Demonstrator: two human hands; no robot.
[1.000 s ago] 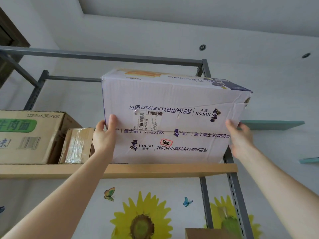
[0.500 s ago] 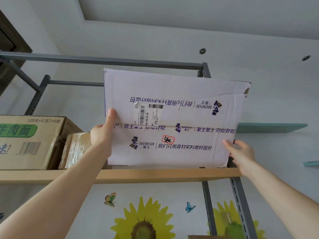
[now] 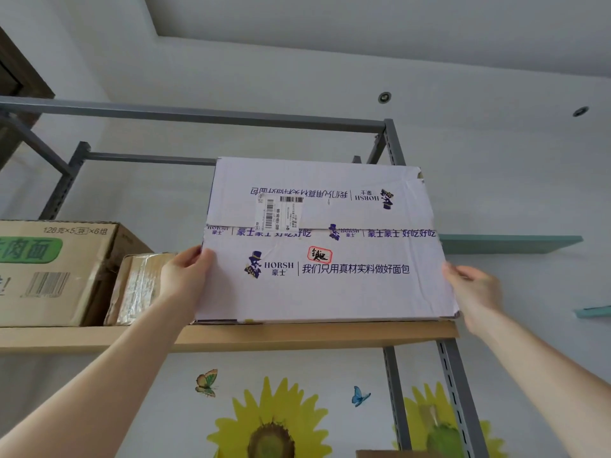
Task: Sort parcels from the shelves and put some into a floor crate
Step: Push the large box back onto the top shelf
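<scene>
White box (image 3: 324, 285) lower beside wrapped parcel (image 3: 139, 289)

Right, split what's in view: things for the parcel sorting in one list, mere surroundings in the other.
Job: white box; left hand; right hand; brown carton; taped parcel; shelf.
Just there: sunflower sticker; butterfly; teal ledge; ceiling light.

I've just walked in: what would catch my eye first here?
A white HORSH carton fills the middle, at the front of a high wooden shelf; the left hand grips its left edge, the right hand, blurred, is at its right edge. Beside it sit a brown carton and a taped parcel, and sunflower stickers brighten the wall below.
</scene>
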